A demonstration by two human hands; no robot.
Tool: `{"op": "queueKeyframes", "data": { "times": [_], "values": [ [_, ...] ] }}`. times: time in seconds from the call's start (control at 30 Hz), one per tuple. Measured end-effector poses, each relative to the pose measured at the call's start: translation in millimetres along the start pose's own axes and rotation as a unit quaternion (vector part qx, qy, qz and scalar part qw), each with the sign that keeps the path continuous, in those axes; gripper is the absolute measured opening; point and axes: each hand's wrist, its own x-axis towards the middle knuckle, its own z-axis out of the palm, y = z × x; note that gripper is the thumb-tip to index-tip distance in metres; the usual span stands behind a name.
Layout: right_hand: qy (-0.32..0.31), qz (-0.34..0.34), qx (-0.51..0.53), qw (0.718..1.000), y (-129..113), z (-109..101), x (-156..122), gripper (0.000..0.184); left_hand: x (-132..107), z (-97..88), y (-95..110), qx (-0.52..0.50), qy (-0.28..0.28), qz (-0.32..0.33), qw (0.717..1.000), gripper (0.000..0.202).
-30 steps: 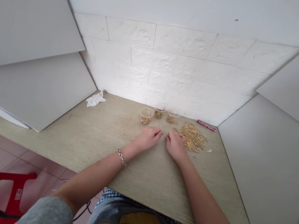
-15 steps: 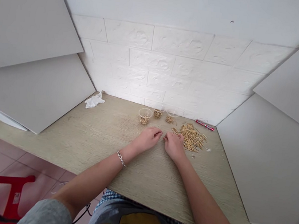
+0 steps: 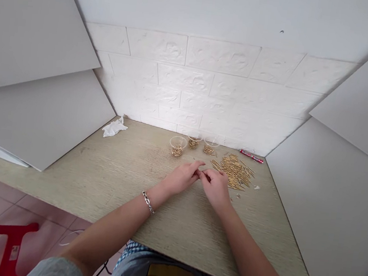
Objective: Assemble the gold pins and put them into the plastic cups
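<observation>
i am holding both hands close together on the wooden table (image 3: pixel 125 171), straight in front of me. my left hand (image 3: pixel 182 178) and my right hand (image 3: pixel 215 188) are meeting at the fingertips. thumbs and forefingers are drawing in to a pinch where the hands meet, and the other fingers are curling loosely. something thin may be sitting in that pinch, but it is too small for me to tell.

the pile of brass pins (image 3: pixel 234 169) is lying just beyond my right hand and a little to its right, near the knuckles and seemingly not touching them. the pins are lying flat, most of them running across me at a slant, though many are crossing one another, so i cannot give one clean direction. my right hand is the nearer one; my left hand is sitting on the far side of it from the pile.

three clear cups are standing in a row beyond my fingertips, each with a few brass pieces inside: the left cup (image 3: pixel 178 145) past my left hand, the middle cup (image 3: pixel 194 141) and the right cup (image 3: pixel 210 145) past the meeting point of the hands. a red wrapper (image 3: pixel 251 156) is lying beyond the pile, by the wall. a crumpled white tissue (image 3: pixel 115 127) is lying well off to the left of my left hand.
</observation>
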Motion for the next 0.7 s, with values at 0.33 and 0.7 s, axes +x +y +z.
{"op": "queueKeyframes", "data": {
  "times": [0.33, 0.7],
  "values": [
    [0.024, -0.013, -0.112, 0.993, 5, -28, 53, 0.036, 7, -9.5, -2, -0.155, 0.051, -0.12, 0.979, 0.024],
    [-0.298, 0.098, -0.174, 0.934, 15, -24, 145, 0.036, 7, -24.4, 0, -0.742, 0.044, -0.193, 0.641, 0.022]
  ]
}}
